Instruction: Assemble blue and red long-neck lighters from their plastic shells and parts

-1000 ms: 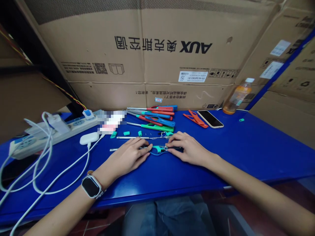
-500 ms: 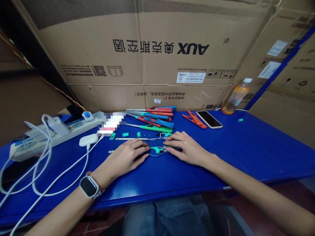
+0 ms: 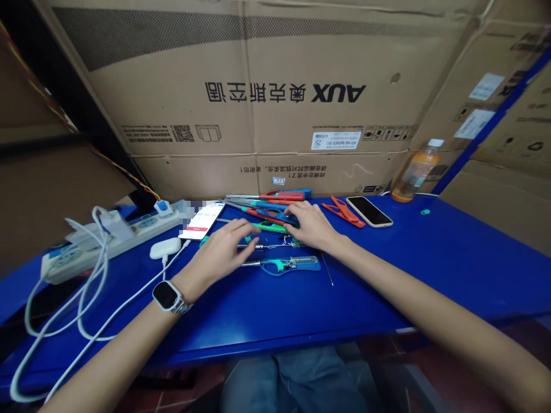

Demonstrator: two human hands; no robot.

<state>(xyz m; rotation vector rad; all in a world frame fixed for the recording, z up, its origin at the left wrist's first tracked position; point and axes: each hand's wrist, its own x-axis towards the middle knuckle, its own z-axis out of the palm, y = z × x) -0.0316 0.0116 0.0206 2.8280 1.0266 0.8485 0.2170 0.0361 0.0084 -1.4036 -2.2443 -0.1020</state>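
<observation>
My right hand (image 3: pixel 313 225) has its fingers curled at the handle end of a green stick lighter (image 3: pixel 271 229), the front one of a pile of lighters. My left hand (image 3: pixel 224 246) is over the metal tubes to the left, its thumb and index finger apart and nothing visible between them. In front of both hands lies an opened blue lighter (image 3: pixel 307 263), its clear tank and a teal trigger exposed. Just behind it are a loose metal tube with white wires (image 3: pixel 279 245), partly covered by my hands. A thin dark rod (image 3: pixel 327 269) rests right of the opened lighter.
Red and blue lighters (image 3: pixel 284 197) are piled at the back. Orange casing halves (image 3: pixel 344 212), a phone (image 3: pixel 369 211) and a bottle (image 3: pixel 417 172) stand or lie rightward. A lit phone (image 3: pixel 204 221), white case (image 3: pixel 166 248), cables and power strip (image 3: pixel 138 229) occupy the left.
My hands have come off the opened blue lighter, uncovering it and the thin rod. The right hand has moved back to the green lighter; the left has risen slightly back.
</observation>
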